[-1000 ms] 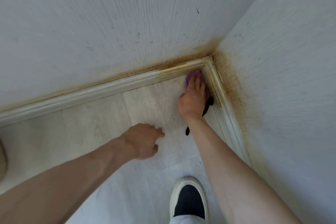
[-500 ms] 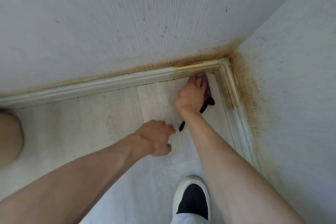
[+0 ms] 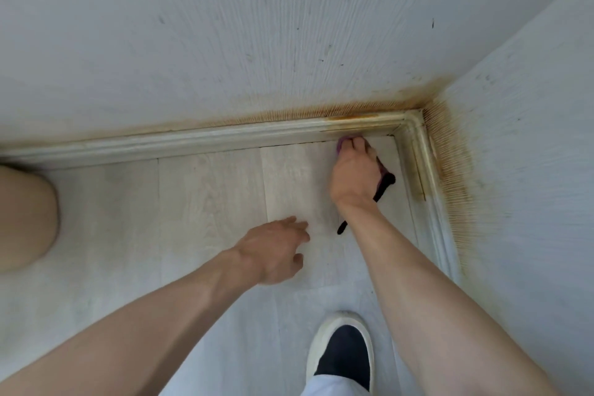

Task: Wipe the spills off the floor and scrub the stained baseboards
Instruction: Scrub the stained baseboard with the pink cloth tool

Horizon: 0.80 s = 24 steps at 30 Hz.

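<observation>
Right hand: the right hand (image 3: 353, 175) presses a purple cloth (image 3: 345, 142) against the back baseboard (image 3: 225, 138) near the floor's far right corner
Left hand: the left hand (image 3: 273, 251) rests on the floor (image 3: 209, 196), fingers loosely bent, grasping nothing
Stains: rusty orange along both baseboards at the corner

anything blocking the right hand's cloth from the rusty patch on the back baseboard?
Nothing visible. The right hand presses the purple cloth at the foot of the back baseboard, just below the orange stain. Left hand rests on the floor, apart.
</observation>
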Each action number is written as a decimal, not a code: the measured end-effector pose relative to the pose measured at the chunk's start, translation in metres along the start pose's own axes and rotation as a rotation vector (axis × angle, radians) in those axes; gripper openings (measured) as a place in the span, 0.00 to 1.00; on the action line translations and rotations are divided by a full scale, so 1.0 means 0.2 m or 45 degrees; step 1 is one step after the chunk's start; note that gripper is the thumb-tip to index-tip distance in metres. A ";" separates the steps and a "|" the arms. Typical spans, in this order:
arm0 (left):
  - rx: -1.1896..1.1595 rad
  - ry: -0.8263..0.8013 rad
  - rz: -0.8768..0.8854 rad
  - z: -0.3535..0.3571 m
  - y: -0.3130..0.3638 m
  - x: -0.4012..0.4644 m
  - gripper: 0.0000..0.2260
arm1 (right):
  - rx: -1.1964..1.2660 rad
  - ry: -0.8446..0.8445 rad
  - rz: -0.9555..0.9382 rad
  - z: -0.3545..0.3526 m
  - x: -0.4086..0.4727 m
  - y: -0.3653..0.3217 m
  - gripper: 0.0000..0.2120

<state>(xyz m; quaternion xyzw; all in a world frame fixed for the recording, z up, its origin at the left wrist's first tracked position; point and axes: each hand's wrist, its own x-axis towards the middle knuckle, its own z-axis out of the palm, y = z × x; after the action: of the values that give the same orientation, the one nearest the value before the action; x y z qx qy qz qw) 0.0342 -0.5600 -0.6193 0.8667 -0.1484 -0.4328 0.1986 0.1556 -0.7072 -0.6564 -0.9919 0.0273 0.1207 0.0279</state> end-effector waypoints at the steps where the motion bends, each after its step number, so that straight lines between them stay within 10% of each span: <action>1: -0.032 0.035 -0.018 0.00 -0.02 -0.02 0.23 | -0.016 -0.006 -0.033 0.00 -0.02 -0.05 0.20; 13: -0.280 0.337 -0.067 -0.02 -0.17 -0.23 0.15 | 0.321 -0.176 -0.810 0.02 -0.22 -0.42 0.20; 18: -0.565 0.407 -0.170 0.03 -0.31 -0.31 0.15 | 1.230 -0.229 -0.396 -0.11 -0.31 -0.24 0.25; 24: -1.492 1.027 -0.365 -0.11 -0.34 -0.31 0.16 | 2.291 -0.681 0.246 -0.27 -0.41 -0.03 0.31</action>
<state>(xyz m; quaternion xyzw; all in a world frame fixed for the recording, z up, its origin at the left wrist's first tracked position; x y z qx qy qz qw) 0.0215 -0.4691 -0.5967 0.7211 0.3077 -0.1097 0.6110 0.0895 -0.7013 -0.5840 -0.5306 0.1851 0.2797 0.7785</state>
